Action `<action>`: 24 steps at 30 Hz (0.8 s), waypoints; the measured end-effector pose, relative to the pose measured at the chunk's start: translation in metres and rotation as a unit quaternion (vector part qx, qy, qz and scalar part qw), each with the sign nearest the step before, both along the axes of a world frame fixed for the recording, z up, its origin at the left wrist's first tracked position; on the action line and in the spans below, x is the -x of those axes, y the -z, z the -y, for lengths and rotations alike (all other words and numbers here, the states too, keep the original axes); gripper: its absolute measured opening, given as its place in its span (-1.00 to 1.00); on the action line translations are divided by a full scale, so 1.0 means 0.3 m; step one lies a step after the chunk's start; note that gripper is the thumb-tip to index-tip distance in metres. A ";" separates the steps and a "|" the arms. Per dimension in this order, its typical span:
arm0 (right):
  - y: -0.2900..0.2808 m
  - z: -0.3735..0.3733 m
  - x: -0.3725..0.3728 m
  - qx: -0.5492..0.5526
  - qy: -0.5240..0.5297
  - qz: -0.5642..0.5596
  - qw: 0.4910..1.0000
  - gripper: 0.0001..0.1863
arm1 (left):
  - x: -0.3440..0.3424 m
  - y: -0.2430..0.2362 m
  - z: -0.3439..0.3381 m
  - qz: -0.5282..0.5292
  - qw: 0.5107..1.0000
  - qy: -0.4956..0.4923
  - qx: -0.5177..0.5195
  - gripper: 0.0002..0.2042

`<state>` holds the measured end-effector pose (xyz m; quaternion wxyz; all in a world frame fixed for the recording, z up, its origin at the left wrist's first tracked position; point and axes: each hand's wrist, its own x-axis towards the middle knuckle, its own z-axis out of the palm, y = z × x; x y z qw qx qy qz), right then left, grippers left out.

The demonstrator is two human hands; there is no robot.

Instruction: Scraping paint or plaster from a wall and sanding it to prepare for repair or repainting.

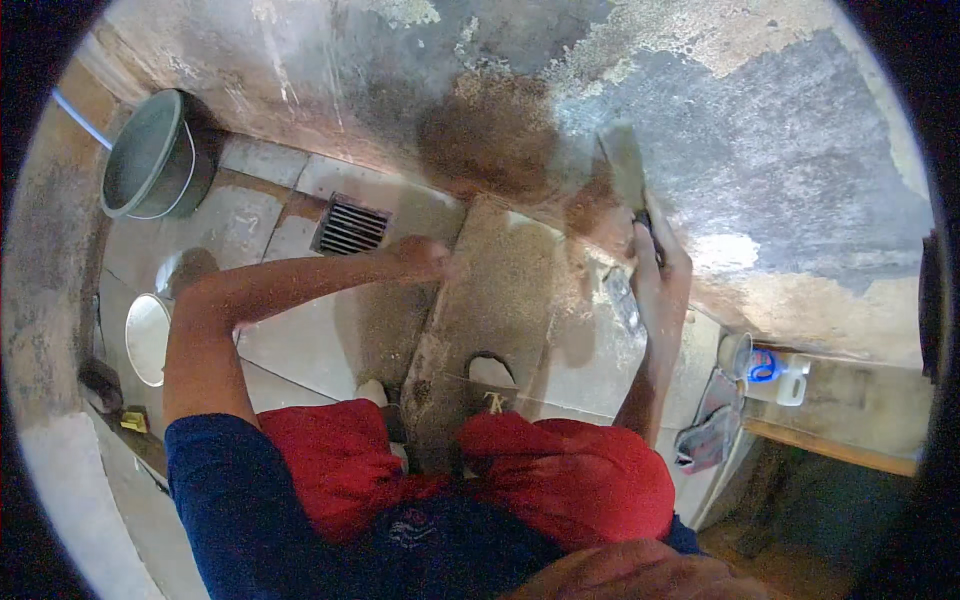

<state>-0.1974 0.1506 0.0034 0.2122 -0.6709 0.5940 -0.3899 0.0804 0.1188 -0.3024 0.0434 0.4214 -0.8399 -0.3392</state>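
Right grip [662, 262] clasps a flat grey scraper [626, 165] by the peeling grey wall [740, 130], right of the dark slotted drain [352, 225]. Left grip [425, 260] blurred, cannot tell. Keep the blade shallow-angled.

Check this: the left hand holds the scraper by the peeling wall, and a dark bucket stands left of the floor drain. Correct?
The hand is wrong: in the head view, the right hand holds the scraper by the peeling wall, not the left hand. The dark bucket does stand left of the floor drain.

Flat-bladed scraper [627, 165], slanted, at patchy wall [755, 130]
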 end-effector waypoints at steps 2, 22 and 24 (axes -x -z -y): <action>-0.040 0.055 -0.056 0.000 -0.035 -0.077 0.996 -0.57 | -0.143 0.226 -0.010 -0.015 0.987 0.092 0.131 -0.69; -0.065 0.072 -0.153 0.043 -0.025 -0.103 0.993 -0.61 | -0.336 0.099 0.038 0.092 0.956 0.084 0.266 -0.81; -0.090 0.031 -0.128 0.014 0.018 -0.076 0.997 -0.61 | -0.340 0.088 0.049 0.095 0.938 0.122 0.309 -0.81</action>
